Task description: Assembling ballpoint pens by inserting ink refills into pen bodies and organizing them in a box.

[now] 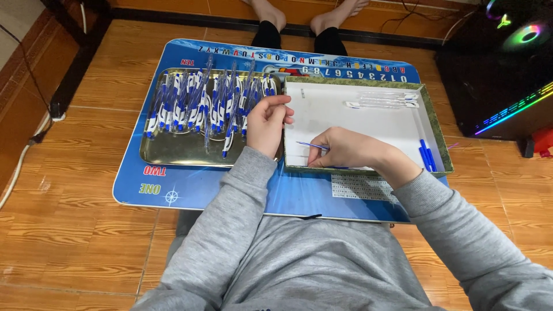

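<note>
Here your right hand (345, 148) pinches a thin blue pen refill (311, 145) over the white box's (357, 124) near-left corner; it's light and bendy, so grip mid-length. Your left hand (268, 124) curls, seemingly empty, at the metal tray's (173, 152) right edge.
</note>
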